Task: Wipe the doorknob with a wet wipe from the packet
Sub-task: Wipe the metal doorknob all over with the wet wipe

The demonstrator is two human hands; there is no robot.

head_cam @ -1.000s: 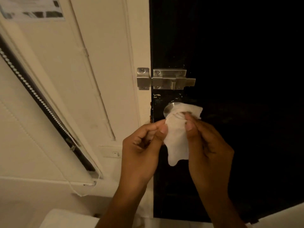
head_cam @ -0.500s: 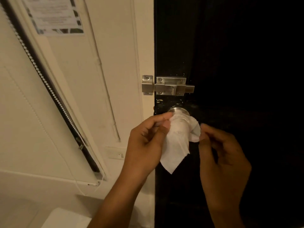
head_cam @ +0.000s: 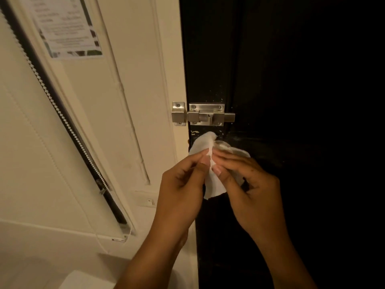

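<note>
A white wet wipe [head_cam: 201, 143] is draped over the round metal doorknob [head_cam: 221, 144] on the dark door [head_cam: 291, 80]; only a sliver of the knob shows above my fingers. My left hand [head_cam: 181, 188] pinches the wipe's left part between thumb and fingers. Just to its right, my right hand [head_cam: 248, 182] pinches the same wipe, its fingertips touching those of the left hand in front of the knob. A corner of the wipe hangs down between the two hands. The packet is not in view.
A steel slide bolt [head_cam: 205, 116] bridges door and cream frame just above the knob. A printed notice [head_cam: 66, 28] is stuck on the wall at upper left. A window blind with a bead chain [head_cam: 62, 117] slants down the left. A light switch [head_cam: 149, 202] sits beside my left wrist.
My right hand has come back onto the wipe, meeting my left hand in front of the knob. The wipe is now spread further up and left over the knob. The view has tilted down.
</note>
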